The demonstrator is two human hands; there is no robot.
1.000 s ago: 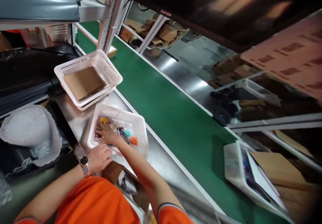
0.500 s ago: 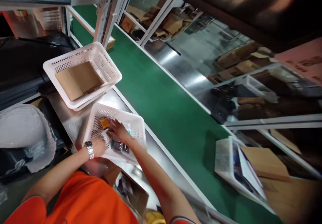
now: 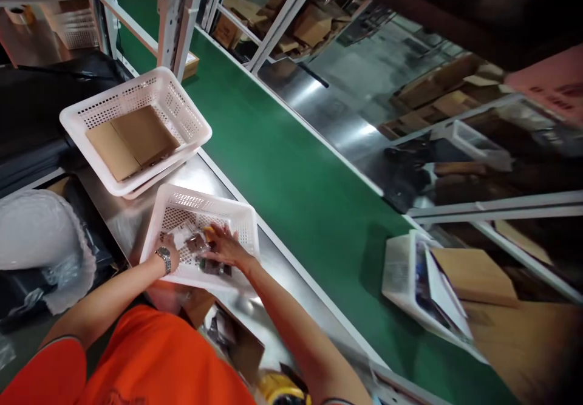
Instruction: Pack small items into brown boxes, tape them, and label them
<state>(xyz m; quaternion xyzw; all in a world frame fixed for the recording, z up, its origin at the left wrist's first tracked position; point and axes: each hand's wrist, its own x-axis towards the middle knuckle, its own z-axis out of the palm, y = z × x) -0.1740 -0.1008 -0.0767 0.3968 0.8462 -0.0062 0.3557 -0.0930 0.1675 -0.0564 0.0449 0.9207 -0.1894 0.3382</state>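
A white perforated basket [image 3: 237, 223] sits on the steel counter in front of me, holding several small packets in clear wrap [image 3: 195, 242]. Both my hands are inside it. My left hand [image 3: 175, 249], with a wristwatch, rests on the packets at the basket's left side. My right hand [image 3: 226, 248] lies over the packets in the middle, fingers spread, covering some of them. I cannot tell whether either hand grips a packet. An orange packet edge [image 3: 207, 231] peeks out by my right fingers.
A second white basket [image 3: 191, 113] with flat cardboard pieces stands behind. The green conveyor belt [image 3: 300, 186] runs along the right. Another white basket with cardboard and papers [image 3: 410, 283] sits further down. A bubble-wrap roll [image 3: 40, 235] lies at the left. An open carton [image 3: 237, 344] is below the counter.
My left hand has moved from the counter edge into the basket. My right hand has shifted right across the packets. The view has tilted so the baskets sit lower and further left.
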